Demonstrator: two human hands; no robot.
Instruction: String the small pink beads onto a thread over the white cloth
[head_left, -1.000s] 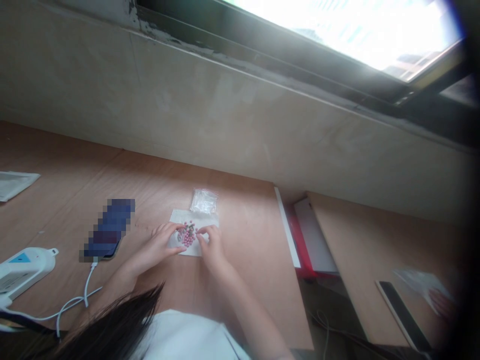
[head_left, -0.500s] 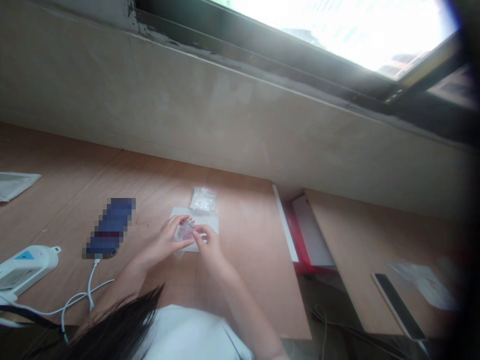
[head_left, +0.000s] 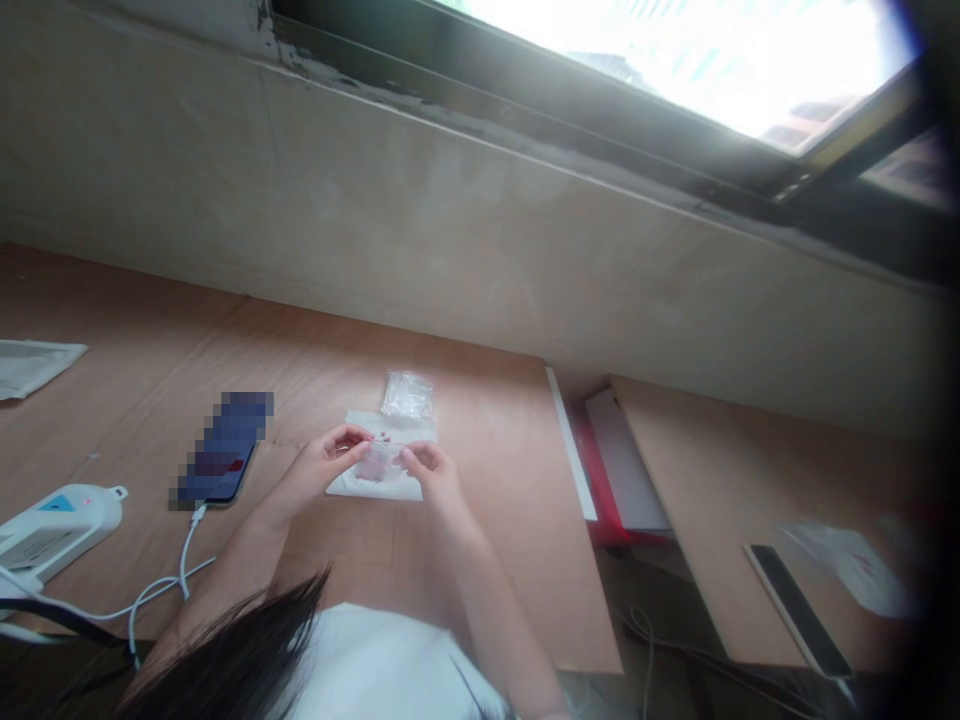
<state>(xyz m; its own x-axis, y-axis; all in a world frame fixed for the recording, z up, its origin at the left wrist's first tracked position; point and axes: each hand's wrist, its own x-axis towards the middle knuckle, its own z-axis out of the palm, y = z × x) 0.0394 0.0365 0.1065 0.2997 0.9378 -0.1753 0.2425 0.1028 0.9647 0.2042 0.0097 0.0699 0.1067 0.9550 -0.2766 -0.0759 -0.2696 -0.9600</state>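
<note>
Between my hands is a small clear plastic bag (head_left: 379,464) with pinkish contents too small to name. My left hand (head_left: 334,458) pinches its upper left corner between thumb and fingers. At the opposite corner my right hand (head_left: 429,468) pinches it the same way. The bag hangs over a white sheet (head_left: 411,432) that lies on the wooden table (head_left: 495,480). A few tiny reddish beads or bits (head_left: 384,436) show on the sheet just beyond the bag. Touching the sheet's far edge is a stack of clear plastic bags (head_left: 407,394).
Left of my hands lies a phone (head_left: 225,450) with a white cable (head_left: 184,560), near a white power strip (head_left: 64,530). A pale packet (head_left: 37,365) is at the far left. Past a gap with a red item (head_left: 600,470), another table (head_left: 675,450) holds a second phone (head_left: 799,610).
My hands have moved apart, and the bag that was bunched between them is now spread by its upper corners. More of the white sheet shows.
</note>
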